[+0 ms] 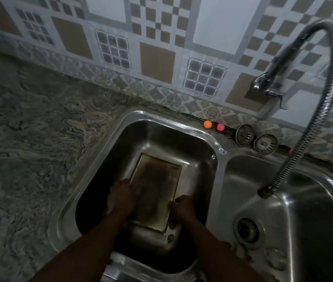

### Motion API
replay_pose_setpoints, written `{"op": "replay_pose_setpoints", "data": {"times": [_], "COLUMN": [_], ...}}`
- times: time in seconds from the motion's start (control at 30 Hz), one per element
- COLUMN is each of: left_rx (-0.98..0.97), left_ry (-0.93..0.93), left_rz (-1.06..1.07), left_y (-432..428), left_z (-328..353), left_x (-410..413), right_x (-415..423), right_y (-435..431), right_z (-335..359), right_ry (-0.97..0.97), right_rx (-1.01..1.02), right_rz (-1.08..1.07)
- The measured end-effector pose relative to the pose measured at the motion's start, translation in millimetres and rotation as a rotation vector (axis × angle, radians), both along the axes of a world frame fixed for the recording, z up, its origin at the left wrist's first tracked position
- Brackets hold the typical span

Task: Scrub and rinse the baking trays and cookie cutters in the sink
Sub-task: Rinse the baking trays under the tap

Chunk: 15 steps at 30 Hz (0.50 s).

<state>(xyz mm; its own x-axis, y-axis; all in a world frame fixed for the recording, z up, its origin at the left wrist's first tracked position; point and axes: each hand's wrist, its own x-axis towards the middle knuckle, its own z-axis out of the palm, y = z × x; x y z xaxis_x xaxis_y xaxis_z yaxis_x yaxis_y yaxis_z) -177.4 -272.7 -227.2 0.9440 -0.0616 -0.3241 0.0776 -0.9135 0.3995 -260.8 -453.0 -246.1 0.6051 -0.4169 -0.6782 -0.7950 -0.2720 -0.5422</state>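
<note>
2 hands, left hand [120,197], right hand [184,207], apparently gripping baking tray [155,192], sink [161,127]

Scene dimly lit, colours muted. Faint glare is caught on the sink rim [182,123]. Edges are bowed by wide-angle distortion.

Two bare forearms enter from the lower edge of the frame, with no sleeves, watch or bands visible. The left hand [121,197] and right hand [183,207] are ungloved, with no rings to be made out in the dim light.
</note>
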Motion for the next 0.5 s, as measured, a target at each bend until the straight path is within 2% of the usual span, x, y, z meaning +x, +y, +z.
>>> {"op": "replay_pose_setpoints", "data": {"times": [0.1, 0.3, 0.4, 0.5], "left_rx": [-0.028, -0.063, -0.057, -0.097], "left_ry": [-0.029, 0.013, -0.005, -0.026], "left_rz": [0.044, 0.069, 0.059, 0.099], "left_y": [8, 11, 12, 7], "left_z": [-4, 2, 3, 13], "left_x": [5, 12, 13, 11], "right_x": [3, 8, 4, 3], "right_y": [6, 12, 12, 13], "right_z": [-9, -2, 5, 15], "right_ry": [0.054, -0.019, -0.051, -0.141], "right_rx": [-0.034, -0.279, -0.327, -0.310], "right_rz": [-0.020, 0.069, 0.151, 0.123]}}
